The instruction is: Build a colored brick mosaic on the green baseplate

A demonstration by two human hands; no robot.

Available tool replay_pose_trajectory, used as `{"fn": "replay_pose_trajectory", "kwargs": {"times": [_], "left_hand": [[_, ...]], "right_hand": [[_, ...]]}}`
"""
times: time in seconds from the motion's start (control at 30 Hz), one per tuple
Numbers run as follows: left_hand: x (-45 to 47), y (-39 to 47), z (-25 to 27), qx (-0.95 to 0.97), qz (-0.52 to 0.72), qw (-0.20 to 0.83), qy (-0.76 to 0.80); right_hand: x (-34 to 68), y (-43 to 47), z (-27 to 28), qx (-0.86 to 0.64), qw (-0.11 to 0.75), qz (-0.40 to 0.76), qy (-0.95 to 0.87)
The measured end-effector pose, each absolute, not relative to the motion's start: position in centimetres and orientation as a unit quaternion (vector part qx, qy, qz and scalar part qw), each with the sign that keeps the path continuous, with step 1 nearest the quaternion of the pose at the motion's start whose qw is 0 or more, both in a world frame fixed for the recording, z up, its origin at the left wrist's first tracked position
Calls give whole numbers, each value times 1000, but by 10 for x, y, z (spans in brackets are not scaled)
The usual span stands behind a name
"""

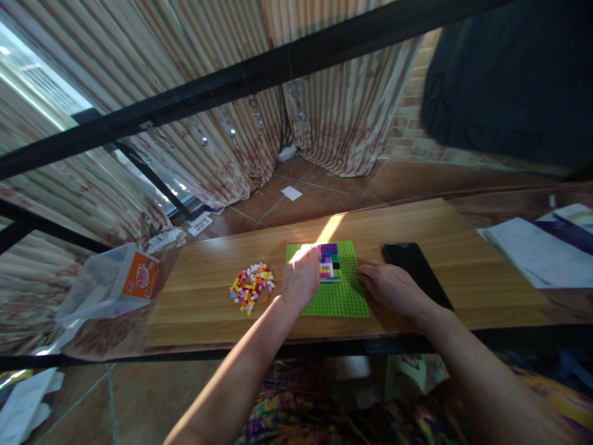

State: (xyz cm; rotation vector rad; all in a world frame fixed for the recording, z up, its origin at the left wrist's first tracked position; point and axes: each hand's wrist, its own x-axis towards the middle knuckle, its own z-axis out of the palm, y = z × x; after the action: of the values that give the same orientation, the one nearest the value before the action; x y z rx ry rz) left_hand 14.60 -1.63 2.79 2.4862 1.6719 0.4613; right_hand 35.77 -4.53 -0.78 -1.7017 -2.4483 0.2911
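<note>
A green studded baseplate (354,303) lies on the wooden board, with a patch of purple, green, black, white and pink toy bricks (330,252) built near its middle. My left hand (301,276) is closed over the left side of that patch, its fingertips at the bricks; anything pinched in them is too small to make out. At the baseplate's right edge, my right hand (386,284) has its fingers drawn together on the rim. A loose heap of small coloured bricks (251,286) lies to the left of the baseplate.
A black phone-like slab (417,272) lies just right of my right hand. Beyond the wooden board (194,309) are papers (532,247) on the right and a clear plastic box (104,281) with an orange label on the left. A dark bar (287,59) crosses above.
</note>
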Motion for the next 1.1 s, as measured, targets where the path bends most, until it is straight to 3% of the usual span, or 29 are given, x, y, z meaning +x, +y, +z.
{"fn": "replay_pose_trajectory", "kwargs": {"times": [0.53,1.1], "left_hand": [[133,-14,26,754,287,171,566],[133,-13,30,796,258,167,521]], "right_hand": [[358,-46,-8,-563,73,91,-818],[357,-46,-9,-568,67,82,-816]]}}
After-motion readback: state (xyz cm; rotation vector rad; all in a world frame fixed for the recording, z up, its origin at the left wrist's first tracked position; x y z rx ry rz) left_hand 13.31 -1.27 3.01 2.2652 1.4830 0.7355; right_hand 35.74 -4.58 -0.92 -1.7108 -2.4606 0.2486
